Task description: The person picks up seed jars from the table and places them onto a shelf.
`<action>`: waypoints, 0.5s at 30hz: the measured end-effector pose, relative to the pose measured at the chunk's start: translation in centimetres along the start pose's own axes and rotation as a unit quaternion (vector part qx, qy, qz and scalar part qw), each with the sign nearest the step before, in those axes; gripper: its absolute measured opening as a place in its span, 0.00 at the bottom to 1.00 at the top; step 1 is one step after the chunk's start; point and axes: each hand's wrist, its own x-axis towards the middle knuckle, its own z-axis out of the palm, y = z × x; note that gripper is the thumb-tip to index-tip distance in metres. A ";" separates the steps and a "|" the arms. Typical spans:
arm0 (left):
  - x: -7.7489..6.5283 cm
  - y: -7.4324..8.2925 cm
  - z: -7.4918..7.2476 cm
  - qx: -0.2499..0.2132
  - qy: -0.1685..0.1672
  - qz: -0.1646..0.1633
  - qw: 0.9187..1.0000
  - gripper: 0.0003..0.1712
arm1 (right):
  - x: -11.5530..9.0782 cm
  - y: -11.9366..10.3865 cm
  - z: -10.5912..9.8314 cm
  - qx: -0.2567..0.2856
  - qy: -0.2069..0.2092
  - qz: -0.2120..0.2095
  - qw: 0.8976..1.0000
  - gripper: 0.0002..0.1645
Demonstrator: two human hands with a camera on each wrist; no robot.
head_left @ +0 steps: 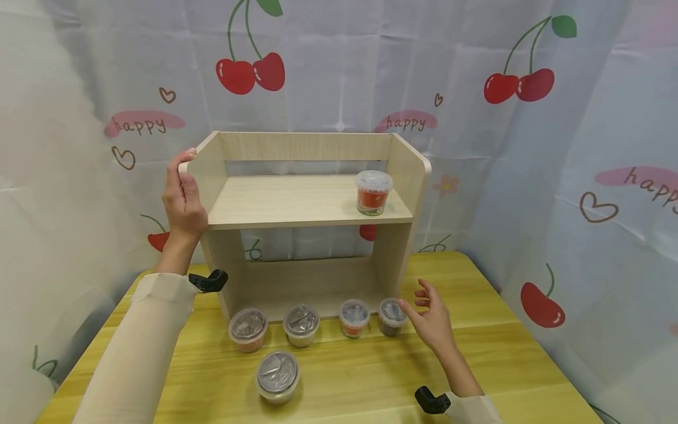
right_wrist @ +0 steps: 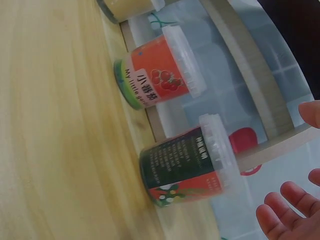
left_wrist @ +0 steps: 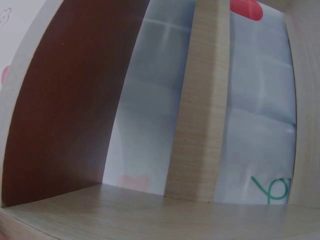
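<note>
A small two-tier wooden shelf (head_left: 309,221) stands on the table. My left hand (head_left: 182,197) grips the front edge of its upper left side panel, thumb on the near side and fingers wrapped past the edge. Near the shelf's lower right front corner, my right hand (head_left: 431,318) is held with fingers apart and nothing in it. The thumb tip overlaps the rightmost lidded plastic cup (head_left: 391,318) in the head view; the right wrist view shows that cup's dark and red label (right_wrist: 182,167), with the fingertips (right_wrist: 272,215) off its lid. Left of it sits a tomato-labelled cup (right_wrist: 157,70).
On the upper board stands a red-labelled cup (head_left: 373,194), toward the right. Two more lidded cups line the shelf's front, one at left (head_left: 248,330) and one mid-left (head_left: 301,325). Another cup (head_left: 278,377) stands nearer me. A cherry-print curtain (head_left: 339,70) hangs behind the yellow table (head_left: 477,341).
</note>
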 end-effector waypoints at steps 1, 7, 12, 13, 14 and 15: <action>0.0 0.0 0.0 0.001 0.000 0.000 1.000 0.18 | 0.0 0.1 0.1 -0.003 0.000 0.000 1.000 0.44; -0.2 -0.3 0.0 0.005 0.002 0.001 1.000 0.18 | -0.3 0.7 0.5 -0.012 -0.006 0.010 1.000 0.44; -0.1 -0.2 0.1 0.004 0.005 0.000 1.000 0.18 | -0.5 1.1 0.9 -0.017 -0.008 0.009 1.000 0.43; -0.1 -0.2 0.1 0.005 0.005 -0.001 1.000 0.18 | -0.5 1.2 1.0 -0.017 -0.008 0.007 1.000 0.42; -0.1 -0.2 0.0 0.004 0.005 -0.002 1.000 0.18 | -0.6 1.3 1.1 -0.017 -0.008 0.006 1.000 0.42; -0.1 -0.2 0.0 0.003 0.004 -0.002 1.000 0.18 | -0.6 1.4 1.2 -0.017 -0.008 0.006 1.000 0.42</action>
